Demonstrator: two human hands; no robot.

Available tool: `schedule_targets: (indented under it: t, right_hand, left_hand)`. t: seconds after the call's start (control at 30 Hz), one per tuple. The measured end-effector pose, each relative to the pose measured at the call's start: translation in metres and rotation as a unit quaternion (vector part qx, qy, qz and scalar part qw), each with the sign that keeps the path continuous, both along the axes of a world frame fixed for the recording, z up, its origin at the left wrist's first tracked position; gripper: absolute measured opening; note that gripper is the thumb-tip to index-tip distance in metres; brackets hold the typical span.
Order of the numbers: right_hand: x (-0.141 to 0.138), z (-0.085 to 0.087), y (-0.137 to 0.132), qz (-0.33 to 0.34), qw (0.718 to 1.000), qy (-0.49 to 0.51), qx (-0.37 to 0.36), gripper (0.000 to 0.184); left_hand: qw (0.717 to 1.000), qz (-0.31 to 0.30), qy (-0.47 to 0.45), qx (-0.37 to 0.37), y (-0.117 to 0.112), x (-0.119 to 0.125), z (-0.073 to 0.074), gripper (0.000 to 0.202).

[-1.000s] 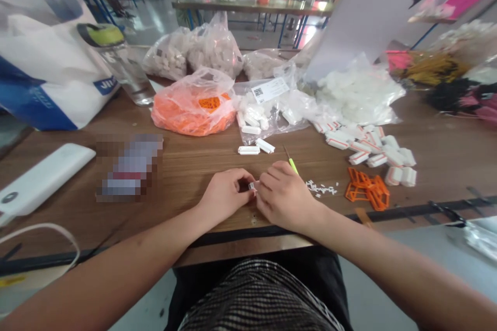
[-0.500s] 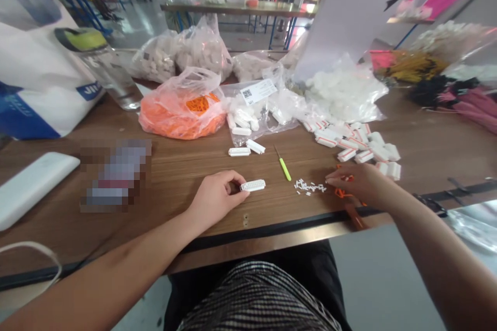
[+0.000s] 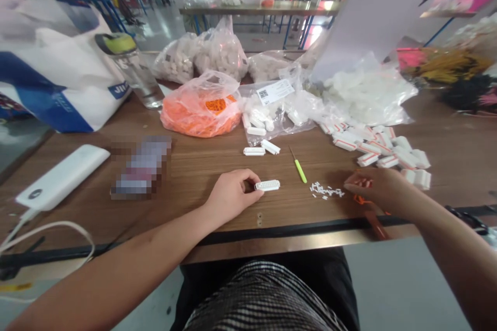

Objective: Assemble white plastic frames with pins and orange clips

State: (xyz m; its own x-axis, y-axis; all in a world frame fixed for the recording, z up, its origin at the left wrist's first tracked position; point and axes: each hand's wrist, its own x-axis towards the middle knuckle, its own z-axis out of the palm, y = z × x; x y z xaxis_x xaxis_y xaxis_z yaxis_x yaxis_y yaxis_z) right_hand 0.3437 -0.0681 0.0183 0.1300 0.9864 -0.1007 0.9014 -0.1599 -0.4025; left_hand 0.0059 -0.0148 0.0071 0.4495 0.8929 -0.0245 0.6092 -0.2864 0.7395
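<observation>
Head cam shot: left hand (image 3: 231, 196) has its fingers pinched on the end of a white plastic block (image 3: 267, 185), which sits on the wooden table (image 3: 186, 176). Right hand (image 3: 382, 189) is curled over some orange plastic bits (image 3: 359, 198), can't really tell if it's gripping any, with tiny white pieces (image 3: 326, 190) nearby.

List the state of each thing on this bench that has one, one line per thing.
Left hand: fingertips holding the end of a white plastic block
Right hand: low over orange plastic frames, partly covering them
Orange-filled plastic bag: full, lying on the table
Labelled clear bag: holding white parts, lying on the table
Glass jar: upright, green lid on
Green-handled pick: lying on the table
</observation>
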Motion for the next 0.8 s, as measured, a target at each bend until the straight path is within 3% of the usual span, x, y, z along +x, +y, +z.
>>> schedule_targets:
  t: [0.13,0.23,0.3,0.4,0.53,0.8]
  right_hand:
    - [-0.042,0.016,0.004,0.007,0.998,0.06,0.011,0.018]
    - [-0.091,0.024,0.011,0.132,0.976,0.16,0.068,0.019]
    - [-0.12,0.024,0.018,0.206,0.962,0.159,0.086,0.014]
    - [-0.147,0.018,0.031,0.263,0.95,0.131,0.103,0.013]
    - [-0.155,0.011,0.041,0.298,0.947,0.076,0.097,0.011]
    - [-0.152,0.012,0.044,0.354,0.927,0.036,0.116,0.017]
  left_hand:
    - [1.0,0.005,-0.008,-0.009,-0.001,0.001,0.0,0.01]
    - [1.0,0.009,-0.014,-0.012,-0.001,0.0,-0.001,0.009]
    - [1.0,0.008,-0.018,-0.01,-0.002,0.0,-0.002,0.009]
    - [1.0,0.002,-0.023,-0.004,-0.001,-0.001,-0.005,0.009]
    - [1.0,-0.005,-0.02,0.007,-0.001,-0.001,-0.007,0.01]
    - [1.0,-0.006,-0.027,0.005,-0.001,-0.001,-0.007,0.01]
